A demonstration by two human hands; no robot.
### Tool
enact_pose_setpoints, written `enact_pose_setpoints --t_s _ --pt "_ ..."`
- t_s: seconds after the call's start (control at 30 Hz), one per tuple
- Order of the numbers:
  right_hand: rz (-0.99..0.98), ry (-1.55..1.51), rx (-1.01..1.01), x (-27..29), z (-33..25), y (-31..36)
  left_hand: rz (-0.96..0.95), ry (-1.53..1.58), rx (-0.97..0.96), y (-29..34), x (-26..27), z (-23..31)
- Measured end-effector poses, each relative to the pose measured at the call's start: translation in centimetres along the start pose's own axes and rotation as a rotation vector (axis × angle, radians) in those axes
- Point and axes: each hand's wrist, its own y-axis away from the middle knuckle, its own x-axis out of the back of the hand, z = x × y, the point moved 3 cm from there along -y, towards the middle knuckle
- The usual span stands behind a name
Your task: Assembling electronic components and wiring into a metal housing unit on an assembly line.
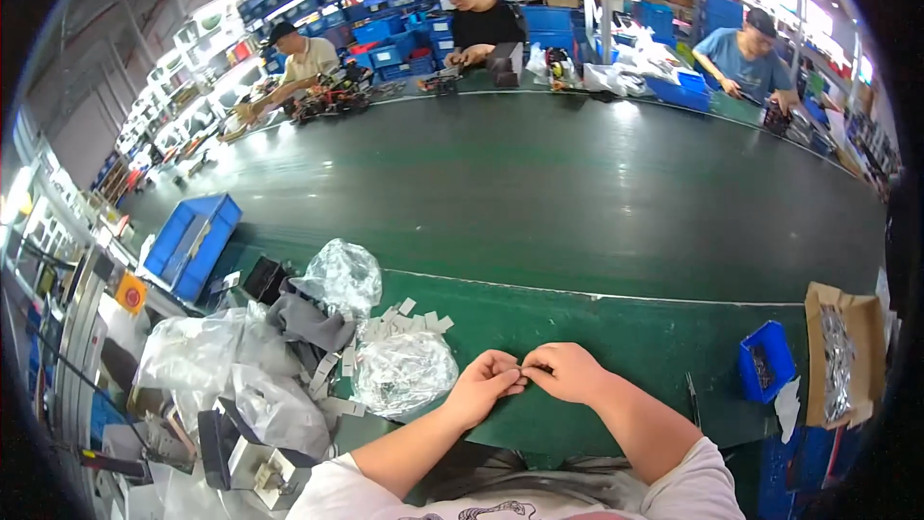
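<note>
My left hand point(484, 387) and my right hand point(565, 372) meet over the green bench top point(626, 414), fingertips pinched together. Whatever they hold between them is too small to make out. Just left of my left hand sits a clear plastic bag point(404, 373) of small parts. Small light-grey flat pieces point(408, 320) lie scattered behind and beside that bag. To the right of my right forearm lies a thin dark tool point(693, 399), perhaps tweezers. Farther right, a small blue bin point(767, 362) holds small dark parts.
A cardboard box point(847, 351) with silvery bagged parts stands at the right edge. Plastic bags point(221, 356), a grey cloth point(310, 320) and a tilted blue crate point(192, 243) crowd the left. Beyond the bench runs a wide dark conveyor belt point(539, 183), with several people working along its far side.
</note>
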Motion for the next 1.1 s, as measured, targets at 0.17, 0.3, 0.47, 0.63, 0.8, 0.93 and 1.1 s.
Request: enact_pose_setpoints --t_s 0.17,0.3,0.47,0.63,0.8,0.93,1.1 --pt "0.015 0.008 0.062 0.5 -0.1 0.1 0.008 -0.025 -0.002 -0.2 -0.1 -0.2" --pt "0.041 0.022 0.121 0.2 0.2 0.2 -0.025 -0.019 0.004 -0.4 0.0 0.0" --pt "0.025 0.025 0.152 0.3 0.2 0.0 -0.057 0.009 0.046 -0.5 0.6 -0.3" --pt "-0.006 -0.004 0.189 0.3 0.3 0.1 -0.11 0.023 0.043 -0.4 0.8 -0.1" --pt "0.064 0.006 0.227 0.1 0.0 0.4 -0.174 0.045 0.055 -0.5 0.7 0.1" --pt "0.061 0.05 0.217 0.0 -0.4 0.3 -0.19 0.052 0.089 -0.5 0.6 0.3" --pt "0.036 0.045 0.135 0.2 -0.7 0.4 -0.176 0.058 0.08 -0.5 0.5 0.4"
